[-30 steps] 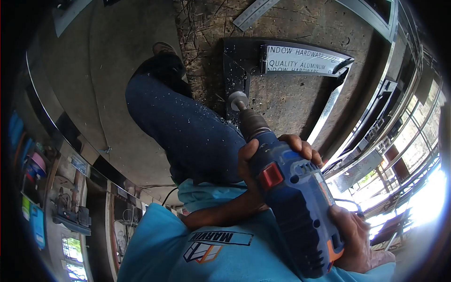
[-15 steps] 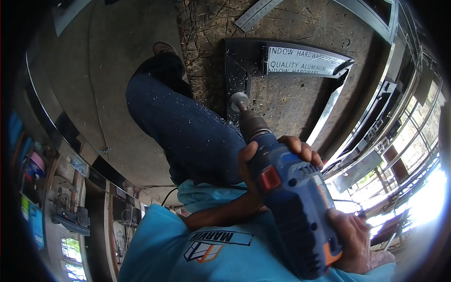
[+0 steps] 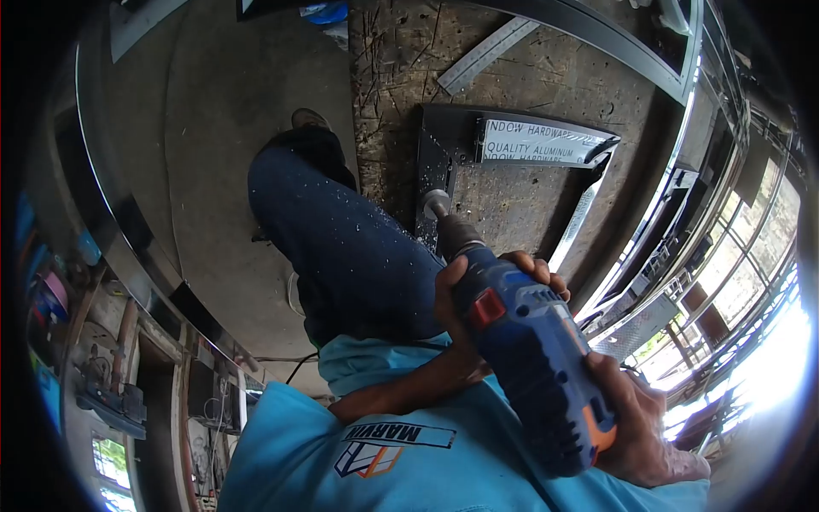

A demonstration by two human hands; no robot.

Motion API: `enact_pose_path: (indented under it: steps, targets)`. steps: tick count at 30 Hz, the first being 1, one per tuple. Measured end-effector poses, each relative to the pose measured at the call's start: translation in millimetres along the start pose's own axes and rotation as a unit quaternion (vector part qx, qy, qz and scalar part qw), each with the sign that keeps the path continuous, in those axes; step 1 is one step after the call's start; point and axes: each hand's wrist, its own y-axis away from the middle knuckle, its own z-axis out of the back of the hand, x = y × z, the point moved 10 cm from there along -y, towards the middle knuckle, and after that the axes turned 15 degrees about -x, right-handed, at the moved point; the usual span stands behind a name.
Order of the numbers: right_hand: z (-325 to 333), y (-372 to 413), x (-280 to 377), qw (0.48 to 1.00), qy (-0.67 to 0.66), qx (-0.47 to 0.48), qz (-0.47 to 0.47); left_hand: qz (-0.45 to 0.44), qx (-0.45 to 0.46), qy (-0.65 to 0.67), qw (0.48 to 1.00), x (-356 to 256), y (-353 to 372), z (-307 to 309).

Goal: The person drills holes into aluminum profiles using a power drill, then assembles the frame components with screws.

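A blue power drill (image 3: 533, 358) with a red switch and orange trim reaches diagonally up the view. My left hand (image 3: 461, 328) wraps round its front body from below, thumb on one side and fingertips on the other. At the rear end, my right hand (image 3: 636, 427) is closed round the drill. A pale round bit (image 3: 436, 202) in the chuck meets the dark metal frame (image 3: 432, 158); its cutting edge is hard to make out. Across that frame's far side runs a bar wrapped in printed film (image 3: 529, 141).
The frame lies on a scarred wooden workbench (image 3: 392, 85), beside my leg in dark trousers (image 3: 333, 213). A ruler-like metal strip (image 3: 486, 55) and a larger metal frame (image 3: 631, 51) lie farther up. Pale shavings dot the trousers. Long metal profiles stand at right.
The view has tilted, so the bench and frame appear lower. Both hands keep their hold on the drill, and the bit stays at about the same spot on the frame.
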Motion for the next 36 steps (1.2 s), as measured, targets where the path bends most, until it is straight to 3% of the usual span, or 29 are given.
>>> enact_pose_path:
  steps: [2, 5, 8, 15, 24, 31, 33, 36]
  targets:
    - [-7, 2, -2, 0.997, 0.052, 0.058, 0.008, -0.014, 0.006, 0.018, 1.000, -4, 1, 0]
    - [-10, 16, -18, 0.986, -0.122, -0.012, -0.114, 0.023, -0.014, -0.022, 0.999, -1, 2, 3]
    - [-5, 7, -6, 0.995, -0.085, -0.041, -0.032, 0.025, -0.014, -0.033, 0.999, 1, 3, 4]
    - [-7, 11, -15, 0.997, -0.073, -0.015, -0.033, 0.018, -0.036, -0.031, 0.999, 0, 0, 7]
    - [-8, 16, -30, 0.991, -0.113, -0.076, 0.000, -0.007, -0.007, -0.027, 1.000, 3, -3, 14]
    - [-7, 9, -27, 0.999, -0.028, 0.010, -0.022, -0.016, 0.053, -0.022, 0.998, 2, -1, 2]
    - [-15, 15, -33, 0.996, -0.032, 0.066, -0.057, -0.002, 0.040, -0.021, 0.999, 3, 1, 3]
    - [-17, 16, -33, 0.995, -0.042, 0.067, -0.061, 0.008, 0.021, -0.040, 0.999, 2, 0, 4]
